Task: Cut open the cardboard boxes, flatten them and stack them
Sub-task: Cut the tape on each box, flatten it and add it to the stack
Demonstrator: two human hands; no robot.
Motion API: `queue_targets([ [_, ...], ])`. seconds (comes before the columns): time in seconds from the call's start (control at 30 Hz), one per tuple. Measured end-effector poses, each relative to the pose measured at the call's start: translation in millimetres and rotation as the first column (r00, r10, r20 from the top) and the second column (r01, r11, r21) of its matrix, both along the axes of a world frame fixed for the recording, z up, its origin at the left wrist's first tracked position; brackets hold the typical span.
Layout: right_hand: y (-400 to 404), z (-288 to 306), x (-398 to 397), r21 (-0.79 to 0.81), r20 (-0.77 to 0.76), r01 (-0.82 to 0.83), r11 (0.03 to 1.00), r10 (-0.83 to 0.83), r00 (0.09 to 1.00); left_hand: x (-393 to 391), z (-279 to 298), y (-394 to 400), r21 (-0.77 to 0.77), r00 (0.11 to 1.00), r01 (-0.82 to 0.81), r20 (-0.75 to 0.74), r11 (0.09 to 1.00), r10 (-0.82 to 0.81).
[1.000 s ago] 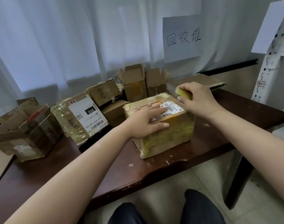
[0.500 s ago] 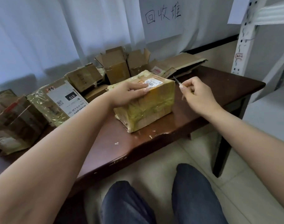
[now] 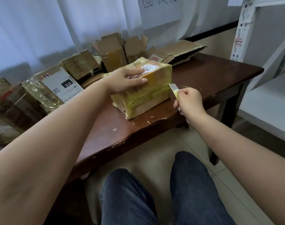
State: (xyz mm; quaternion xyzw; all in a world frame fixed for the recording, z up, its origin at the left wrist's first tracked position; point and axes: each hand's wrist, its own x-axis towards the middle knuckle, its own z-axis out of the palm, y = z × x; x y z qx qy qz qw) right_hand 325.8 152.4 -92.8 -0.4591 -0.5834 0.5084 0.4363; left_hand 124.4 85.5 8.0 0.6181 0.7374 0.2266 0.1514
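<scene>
Left hand [image 3: 124, 80] laid over the near top edge of the taped box [image 3: 143, 93], palm down. Fingers stretched almost straight across the top toward the white label [image 3: 149, 69], thumb running along the front face; pressing, not curled round anything. Left forearm reaching in from the lower left, bare.

Right hand [image 3: 189, 101] held just beside the right end of the box, fingers curled round a small knife [image 3: 175, 90] with a pale green handle. Thumb and forefinger pinching the handle near the blade. Short grey blade pointing up and left, tip at the lower right corner of the box; cannot tell if it already touches the tape. Right forearm coming in from the lower right, also bare.

One taped box under the hands, wrapped in yellowish tape, standing closed on the dark brown table [image 3: 208, 78] near its front edge. One knife. Two open boxes [image 3: 112, 52] standing upright behind it, flaps up. Flattened cardboard [image 3: 184, 51] lying at the far right corner of the table; number of sheets not clear. More closed parcels to the left, one with a large white label marked 010 [image 3: 64, 88]. Two knees in dark blue trousers [image 3: 154, 197] below the table edge.
</scene>
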Motion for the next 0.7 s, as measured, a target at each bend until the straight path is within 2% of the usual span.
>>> queue_targets([
  [0.1,-8.8,1.5,-8.8,-0.154,-0.146,0.048,0.987,-0.071,0.987,2.0,0.8,-0.6,-0.001,1.000,0.003,-0.013,1.000,-0.003],
  [0.2,-12.4,4.8,-15.6,-0.212,-0.205,0.050,0.976,-0.095,0.974,4.0,1.4,-1.7,0.004,1.000,0.014,-0.026,1.000,-0.014],
  [0.4,-13.0,13.4,-25.8,-0.267,-0.208,0.060,0.962,-0.118,0.971,5.8,0.8,-2.3,0.009,0.998,0.019,-0.058,1.000,-0.019],
  [0.53,-2.3,20.5,-35.6,-0.455,-0.228,0.053,0.889,-0.174,0.958,8.6,-3.1,1.4,0.024,0.999,0.001,-0.050,1.000,0.001],
  [0.7,-4.0,23.2,-42.8,-0.423,-0.182,0.082,0.902,-0.173,0.968,13.7,-7.6,6.3,0.057,0.999,-0.014,-0.036,0.998,0.016],
])
